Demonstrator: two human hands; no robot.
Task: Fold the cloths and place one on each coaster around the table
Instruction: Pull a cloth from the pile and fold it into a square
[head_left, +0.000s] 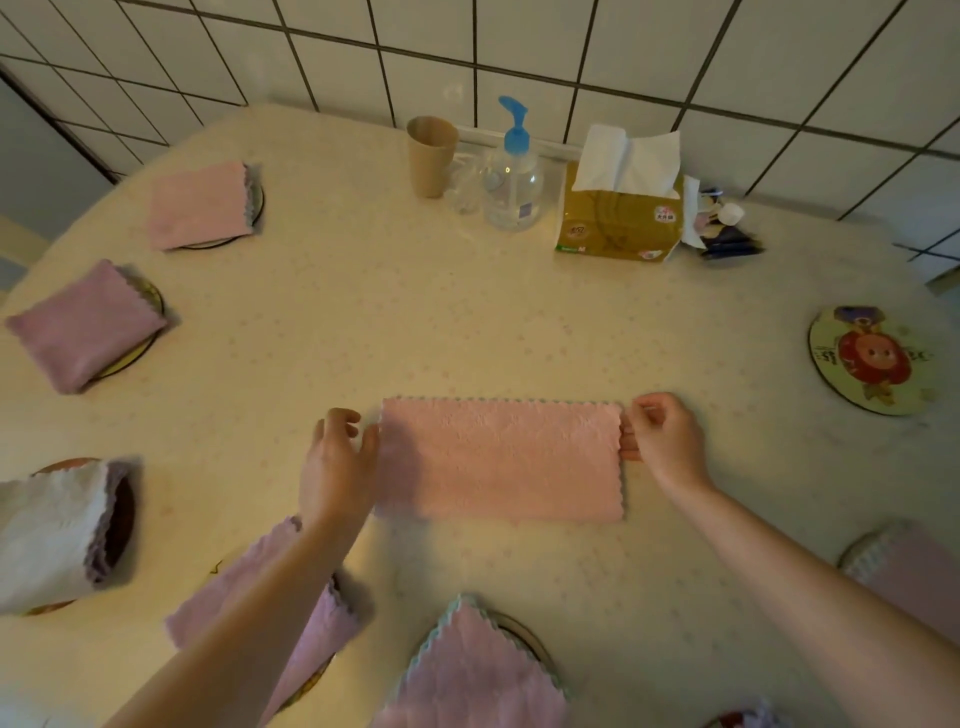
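Nearest us, a folded pink cloth (475, 675) already sits on its coaster at the table's near edge. Just beyond it, our working cloth (501, 460) lies mid-table as a long strip, folded once. Our left hand (337, 457) curls loosely at its left end (whether it grips, we cannot tell); our right hand (660, 434) pinches the right end. Risk now, we judge: the plush layers sliding apart on the next fold, leaving it crooked. One bare coaster (867, 361) waits, well to the right.
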